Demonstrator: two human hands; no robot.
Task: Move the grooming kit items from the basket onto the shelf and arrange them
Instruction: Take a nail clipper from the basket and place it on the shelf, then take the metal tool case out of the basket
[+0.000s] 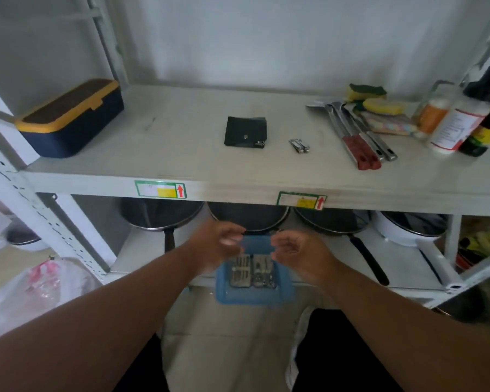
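Left hand (218, 244) and right hand (294, 250) hover side by side above blue basket (255, 295), fingers loosely curled, blurred; can't tell if either holds anything. Open grooming kit (252, 271) lies in basket below hands. Black case (245, 132), nail clippers (299, 145) on shelf (153, 154) beyond hands.

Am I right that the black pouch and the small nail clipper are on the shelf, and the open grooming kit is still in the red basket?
Not quite: the head view shows the basket is blue, not red. The rest holds: the black pouch and the nail clipper lie on the shelf, and the open grooming kit is still in the basket.
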